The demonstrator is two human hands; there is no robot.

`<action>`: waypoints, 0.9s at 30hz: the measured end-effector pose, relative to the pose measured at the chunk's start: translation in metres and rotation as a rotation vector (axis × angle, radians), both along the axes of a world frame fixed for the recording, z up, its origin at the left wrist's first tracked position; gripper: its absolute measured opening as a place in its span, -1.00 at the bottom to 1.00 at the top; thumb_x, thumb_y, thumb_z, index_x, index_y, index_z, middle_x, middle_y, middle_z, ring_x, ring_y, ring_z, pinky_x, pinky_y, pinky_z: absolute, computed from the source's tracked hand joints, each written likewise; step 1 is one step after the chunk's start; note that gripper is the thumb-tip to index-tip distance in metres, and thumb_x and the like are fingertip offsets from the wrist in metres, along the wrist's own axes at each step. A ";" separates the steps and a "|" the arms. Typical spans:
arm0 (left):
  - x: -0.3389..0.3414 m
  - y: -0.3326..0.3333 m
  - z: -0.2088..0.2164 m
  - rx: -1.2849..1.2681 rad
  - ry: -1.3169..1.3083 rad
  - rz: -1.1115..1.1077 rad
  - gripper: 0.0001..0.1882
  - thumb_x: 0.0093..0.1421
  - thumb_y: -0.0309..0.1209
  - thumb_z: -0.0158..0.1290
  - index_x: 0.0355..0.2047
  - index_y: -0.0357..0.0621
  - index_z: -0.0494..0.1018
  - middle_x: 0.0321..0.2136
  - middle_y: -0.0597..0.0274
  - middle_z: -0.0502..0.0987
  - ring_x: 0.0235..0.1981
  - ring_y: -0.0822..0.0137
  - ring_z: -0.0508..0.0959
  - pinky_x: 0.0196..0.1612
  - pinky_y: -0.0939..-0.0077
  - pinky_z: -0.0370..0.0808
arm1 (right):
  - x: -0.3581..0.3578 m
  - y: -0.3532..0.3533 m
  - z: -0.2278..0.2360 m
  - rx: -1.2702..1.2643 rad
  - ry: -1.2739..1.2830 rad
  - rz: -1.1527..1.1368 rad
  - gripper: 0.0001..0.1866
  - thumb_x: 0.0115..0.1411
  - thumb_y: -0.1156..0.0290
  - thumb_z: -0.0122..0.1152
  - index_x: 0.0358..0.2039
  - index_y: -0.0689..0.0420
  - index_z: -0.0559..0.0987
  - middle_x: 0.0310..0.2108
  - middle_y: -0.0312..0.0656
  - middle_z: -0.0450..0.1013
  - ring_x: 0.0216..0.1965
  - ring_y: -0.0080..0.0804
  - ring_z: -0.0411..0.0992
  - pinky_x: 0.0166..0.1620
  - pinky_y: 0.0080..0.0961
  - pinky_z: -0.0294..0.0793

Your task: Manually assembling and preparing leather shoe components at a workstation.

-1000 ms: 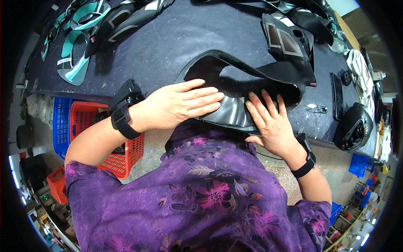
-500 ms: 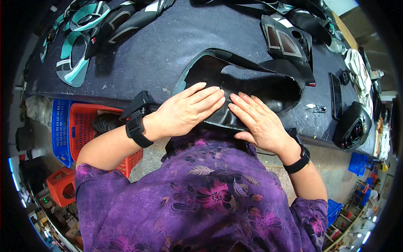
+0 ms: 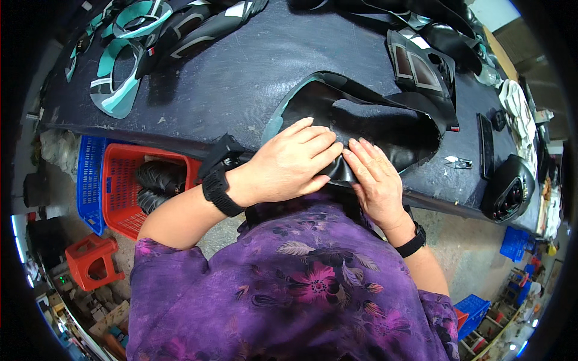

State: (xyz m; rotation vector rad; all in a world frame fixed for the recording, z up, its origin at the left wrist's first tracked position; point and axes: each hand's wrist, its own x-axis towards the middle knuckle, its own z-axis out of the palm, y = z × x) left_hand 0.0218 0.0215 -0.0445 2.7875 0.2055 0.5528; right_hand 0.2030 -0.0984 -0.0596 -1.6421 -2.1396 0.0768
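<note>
A black upper-like piece (image 3: 385,135) with a smooth, shiny inner face and a teal strip along its left rim lies spread at the table's front edge. Across its near left part rests my left hand (image 3: 298,159), fingers stretched out and slightly bent, thumb by the near edge. Close beside it, my right hand (image 3: 374,177) lies on the same piece with its fingers extended; its thumb is partly hidden at the near edge. Between the two hands the black material creases. Whatever lies under my palms is hidden.
Teal-lined uppers (image 3: 117,78) lie at the far left, and another black upper (image 3: 421,66) at the far right. A small cutter (image 3: 457,162), a flat black bar (image 3: 485,147) and a rounded black object (image 3: 509,186) sit right. Below left stands a red basket (image 3: 123,204) holding dark pieces.
My hands have drawn closer together on the black piece, and the left fingers bend a little more. The left thumb now shows near the edge. The whole view has shifted slightly.
</note>
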 end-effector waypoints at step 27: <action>-0.031 0.072 0.034 -0.461 0.205 -0.214 -0.44 -0.01 -0.60 -0.13 0.08 -0.20 0.20 -0.07 0.01 0.39 0.03 0.13 0.35 0.09 0.35 0.24 | -0.007 0.002 0.006 0.056 -0.040 -0.080 -0.48 -0.17 0.34 0.30 -0.12 0.15 0.47 -0.04 -0.14 0.38 0.01 -0.19 0.33 0.06 -0.33 0.29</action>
